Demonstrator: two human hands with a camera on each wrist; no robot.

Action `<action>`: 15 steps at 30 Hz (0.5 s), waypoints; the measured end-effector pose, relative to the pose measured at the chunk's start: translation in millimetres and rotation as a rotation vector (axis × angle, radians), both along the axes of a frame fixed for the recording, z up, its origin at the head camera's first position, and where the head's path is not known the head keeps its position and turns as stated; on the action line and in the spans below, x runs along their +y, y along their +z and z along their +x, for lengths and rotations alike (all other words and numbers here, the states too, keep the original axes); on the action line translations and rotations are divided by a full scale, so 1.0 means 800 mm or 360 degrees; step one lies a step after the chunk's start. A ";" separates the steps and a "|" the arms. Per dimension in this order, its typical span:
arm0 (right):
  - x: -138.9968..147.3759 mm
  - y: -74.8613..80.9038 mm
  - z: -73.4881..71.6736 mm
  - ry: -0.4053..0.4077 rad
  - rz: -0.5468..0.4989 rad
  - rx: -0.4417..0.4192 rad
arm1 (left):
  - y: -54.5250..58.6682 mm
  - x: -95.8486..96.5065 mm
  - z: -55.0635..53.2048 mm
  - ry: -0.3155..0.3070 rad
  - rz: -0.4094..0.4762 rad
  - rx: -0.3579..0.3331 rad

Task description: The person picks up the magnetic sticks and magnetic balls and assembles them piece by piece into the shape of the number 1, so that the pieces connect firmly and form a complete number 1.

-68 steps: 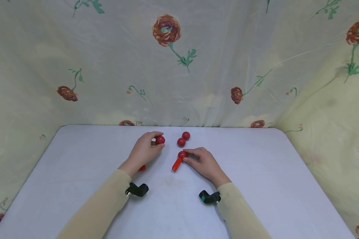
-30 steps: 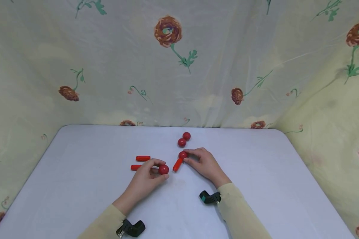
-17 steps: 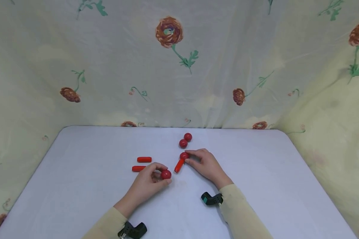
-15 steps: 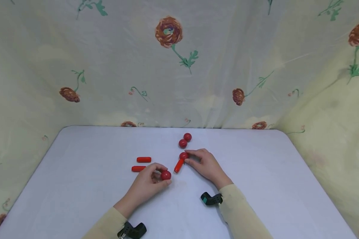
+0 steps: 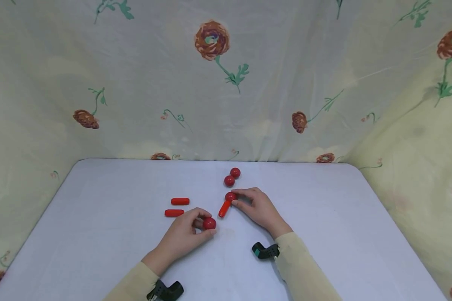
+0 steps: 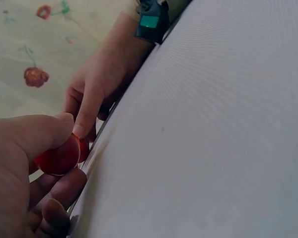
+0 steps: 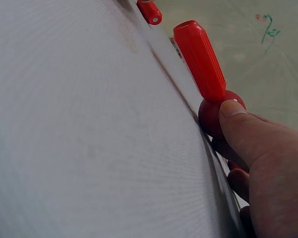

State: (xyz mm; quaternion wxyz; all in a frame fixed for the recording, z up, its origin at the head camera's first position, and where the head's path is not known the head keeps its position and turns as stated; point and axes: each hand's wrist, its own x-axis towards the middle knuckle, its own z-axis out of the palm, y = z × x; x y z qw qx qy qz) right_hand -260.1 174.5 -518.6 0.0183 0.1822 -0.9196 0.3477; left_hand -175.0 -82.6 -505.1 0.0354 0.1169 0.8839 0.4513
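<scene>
Wide lanes on the tabletop (image 5: 342,209): right forearm to right edge, and left edge to the two red sticks (image 5: 180,201). Far left corner across to the two loose balls (image 5: 229,180) also passable; those sit close together near mid far edge, right ball (image 5: 230,196) just nearer, pinched by right hand (image 5: 259,209). Tight spot: left ball (image 5: 209,223), held in left hand (image 5: 184,234), vs angled stick (image 5: 224,209) off the right ball; narrow slot only. Forearm gap open from near edge, wrist cameras (image 5: 265,251) jut into it. Curtain (image 5: 256,104) walls off far edge.
</scene>
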 end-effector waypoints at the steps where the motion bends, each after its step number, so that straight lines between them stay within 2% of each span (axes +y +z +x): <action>1: 0.000 0.000 0.000 0.0001 0.0005 -0.0001 | 0.000 0.000 0.000 -0.0002 -0.0007 -0.0003; 8: -0.002 0.001 -0.002 0.0007 0.0016 -0.0018 | 0.002 -0.001 0.001 -0.0015 -0.0054 -0.0019; 15: -0.001 0.001 -0.001 -0.0014 -0.0005 -0.0047 | 0.001 -0.002 0.002 -0.0036 -0.0059 0.0023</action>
